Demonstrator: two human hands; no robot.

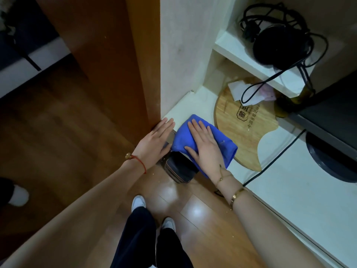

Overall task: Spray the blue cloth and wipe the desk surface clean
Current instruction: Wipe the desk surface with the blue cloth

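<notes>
The person's left hand [156, 140] lies flat at the left end of the desk [301, 194], right by the corner where the desk meets the brown door frame [143, 60]. Its fingers are straight and close together, holding nothing, and it may be there to catch crumbs. Just to its right is the blue cloth [195, 138], folded into a thick pad near the front edge of the desk, with part of it hanging over that edge. The right hand [207, 146] presses flat on top of the cloth with fingers spread a little, not gripping. The cloth looks soft, light and floppy, so it will bend and bunch up if pushed from one side; a flat palm on the middle should work best. Its long side runs from the back left toward the front right, along the desk edge. Touching the cloth's right end is a round wooden board [245, 128]. A black cord [270, 161] crosses the desk further right. No spray bottle shows. A dark bag [179, 169] sits on the floor below the cloth.
</notes>
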